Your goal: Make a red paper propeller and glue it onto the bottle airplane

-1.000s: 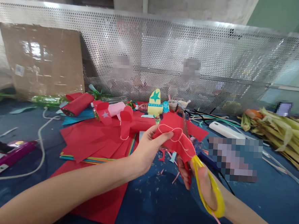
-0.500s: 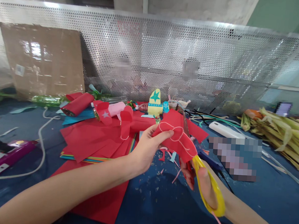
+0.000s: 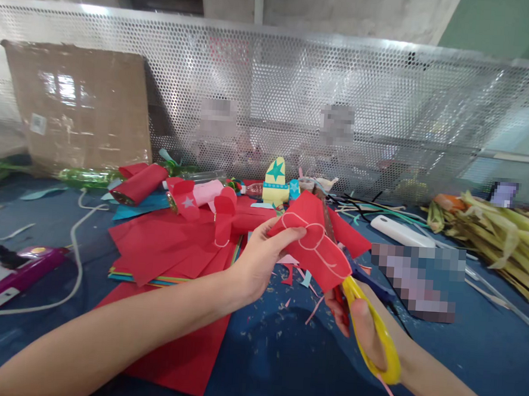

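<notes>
My left hand (image 3: 260, 260) pinches a piece of red paper (image 3: 318, 243) marked with a white drawn outline and holds it up above the blue table (image 3: 474, 348). Gripped around the yellow handles of a pair of scissors (image 3: 373, 330), my right hand (image 3: 362, 326) works below and to the right of the paper. The scissor blades reach up behind the red piece along its right edge and are mostly hidden by it.
A stack of red paper sheets (image 3: 166, 258) lies left of centre, with red paper rolls (image 3: 140, 183) and small paper rockets (image 3: 275, 181) behind. A purple tool (image 3: 16, 269) with a white cord lies at left, corn husks (image 3: 499, 236) at right, a perforated metal screen (image 3: 297, 104) behind.
The red piece and both hands have shifted slightly right and down. The scissors have moved a little further along the paper's edge.
</notes>
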A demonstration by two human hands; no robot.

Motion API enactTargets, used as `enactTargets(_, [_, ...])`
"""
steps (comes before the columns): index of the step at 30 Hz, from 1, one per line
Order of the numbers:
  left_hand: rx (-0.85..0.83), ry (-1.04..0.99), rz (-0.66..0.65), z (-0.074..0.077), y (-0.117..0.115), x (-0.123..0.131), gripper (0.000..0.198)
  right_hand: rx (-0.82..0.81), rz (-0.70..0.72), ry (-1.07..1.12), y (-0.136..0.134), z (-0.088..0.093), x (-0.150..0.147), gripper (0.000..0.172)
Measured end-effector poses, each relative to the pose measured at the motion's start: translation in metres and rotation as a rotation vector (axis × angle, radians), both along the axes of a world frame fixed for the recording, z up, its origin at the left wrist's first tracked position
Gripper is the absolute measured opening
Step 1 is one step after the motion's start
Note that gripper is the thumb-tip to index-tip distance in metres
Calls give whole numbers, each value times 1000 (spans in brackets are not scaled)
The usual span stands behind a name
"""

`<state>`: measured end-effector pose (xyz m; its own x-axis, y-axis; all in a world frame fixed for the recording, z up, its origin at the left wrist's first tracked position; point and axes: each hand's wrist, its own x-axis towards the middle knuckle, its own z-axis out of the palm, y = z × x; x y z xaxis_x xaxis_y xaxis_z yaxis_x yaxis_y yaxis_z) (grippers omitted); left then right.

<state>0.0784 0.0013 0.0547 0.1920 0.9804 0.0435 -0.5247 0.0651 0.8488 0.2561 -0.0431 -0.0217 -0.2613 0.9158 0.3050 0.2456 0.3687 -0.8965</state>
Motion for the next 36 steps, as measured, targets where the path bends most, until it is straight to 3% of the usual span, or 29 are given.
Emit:
enactTargets(12, [21,17,21,2,5,-2,19,5,37,-130,-7,21,-2,52])
enactTargets(23, [57,38,-1,2,8,-4,22,-73,42,-110,-6,17,1,54])
enactTargets(36, [41,74,-1,5,11,-6,26,-67,58,-167,-9,35,-6,59])
